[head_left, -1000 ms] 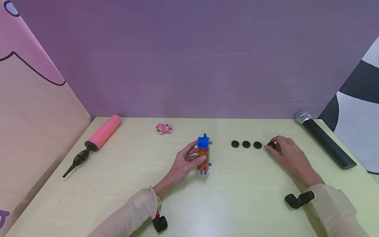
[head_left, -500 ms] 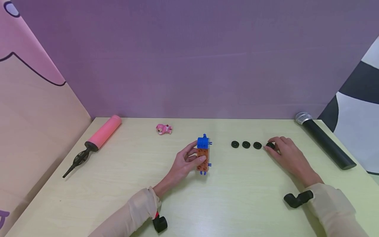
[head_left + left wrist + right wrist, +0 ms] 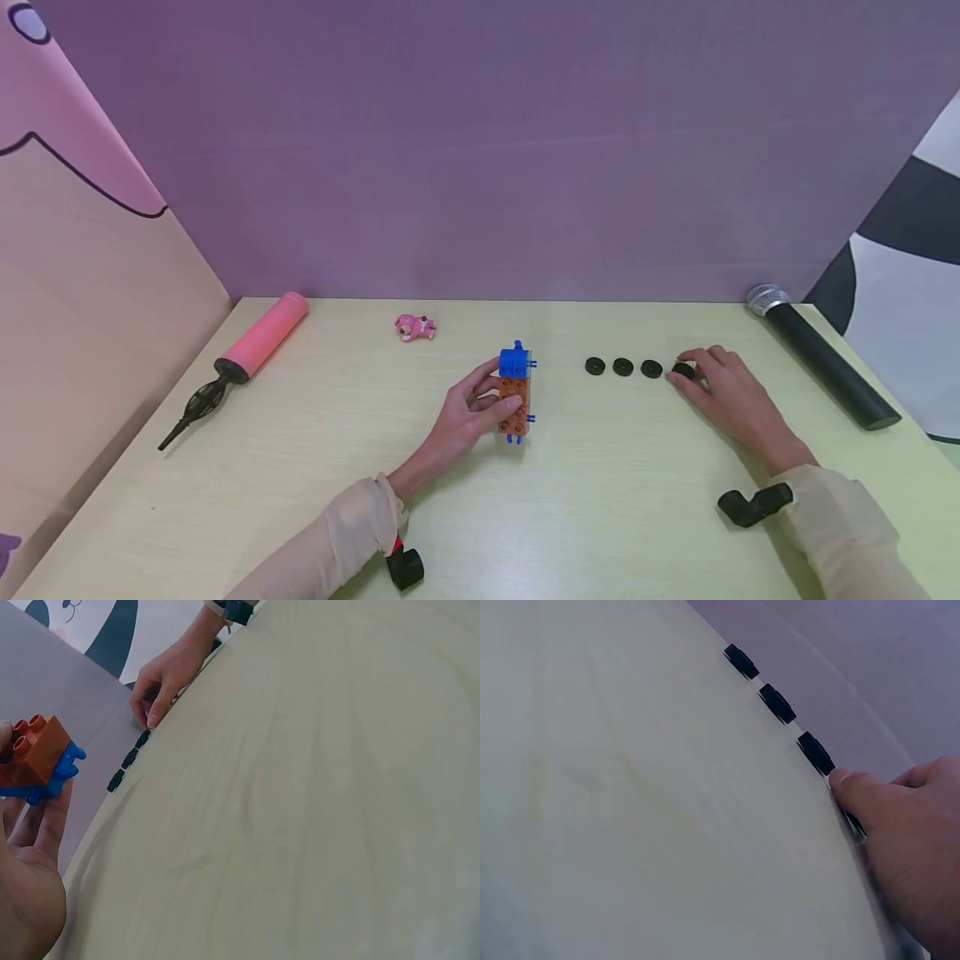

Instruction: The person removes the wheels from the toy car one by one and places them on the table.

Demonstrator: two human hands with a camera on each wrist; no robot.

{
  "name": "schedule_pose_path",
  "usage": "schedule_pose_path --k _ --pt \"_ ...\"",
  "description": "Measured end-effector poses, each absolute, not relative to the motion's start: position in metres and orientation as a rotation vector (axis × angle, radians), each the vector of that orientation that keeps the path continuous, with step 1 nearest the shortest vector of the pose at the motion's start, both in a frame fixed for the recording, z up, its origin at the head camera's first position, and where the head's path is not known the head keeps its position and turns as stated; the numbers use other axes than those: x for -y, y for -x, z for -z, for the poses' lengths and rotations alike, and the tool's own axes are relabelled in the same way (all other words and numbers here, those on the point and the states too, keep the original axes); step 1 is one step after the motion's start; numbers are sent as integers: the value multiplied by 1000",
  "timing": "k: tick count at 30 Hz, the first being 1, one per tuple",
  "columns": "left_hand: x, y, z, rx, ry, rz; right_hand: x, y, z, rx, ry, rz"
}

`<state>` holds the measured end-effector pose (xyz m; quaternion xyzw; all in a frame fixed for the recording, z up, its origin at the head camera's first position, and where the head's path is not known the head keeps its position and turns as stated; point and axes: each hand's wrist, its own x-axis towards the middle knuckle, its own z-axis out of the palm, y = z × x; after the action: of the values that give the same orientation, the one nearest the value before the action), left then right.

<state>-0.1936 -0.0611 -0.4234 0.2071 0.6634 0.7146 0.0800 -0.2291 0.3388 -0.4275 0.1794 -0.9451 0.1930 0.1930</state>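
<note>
My left hand grips a toy car body of orange bricks on a blue base, with a blue block at its far end. Small blue axle pegs stick out on its right side. In the left wrist view the brick body is above the table, thumb on its studs. My right hand pinches a black toy wheel between thumb and fingers at the tabletop. Left of it, three like wheels lie flat in a row; in the right wrist view the thumb reaches near the closest wheel.
A pink hand pump with a black nozzle lies at the left of the table. A small pink bear figure lies toward the back edge. At the right is a black microphone. A purple wall stands behind.
My right hand has slid slightly left with the wheel, bringing it nearer the row. The left hand and the brick body have stayed almost still.
</note>
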Motion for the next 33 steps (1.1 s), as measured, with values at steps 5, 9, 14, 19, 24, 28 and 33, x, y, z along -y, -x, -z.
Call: schedule_pose_path --k 5,9,14,19,24,28,33 --pt "61 193 424 -1985 -634 -2133 -337 226 425 2681 -433 -576" --pt "61 193 424 -1976 -649 -2147 -333 222 424 2668 -296 -609" --pt "62 193 424 -1984 -648 -2156 -321 210 423 2554 -228 -623" --pt "63 193 424 -2011 -677 -2111 -298 199 420 2324 -486 -662" --pt "64 193 425 -2048 -759 -2021 -263 189 417 2136 -852 -681" --pt "64 191 423 -2036 -824 -1935 -232 177 413 2104 -1016 -723" --pt "61 190 418 -1969 -952 -1797 -207 166 407 2161 -1153 -756"
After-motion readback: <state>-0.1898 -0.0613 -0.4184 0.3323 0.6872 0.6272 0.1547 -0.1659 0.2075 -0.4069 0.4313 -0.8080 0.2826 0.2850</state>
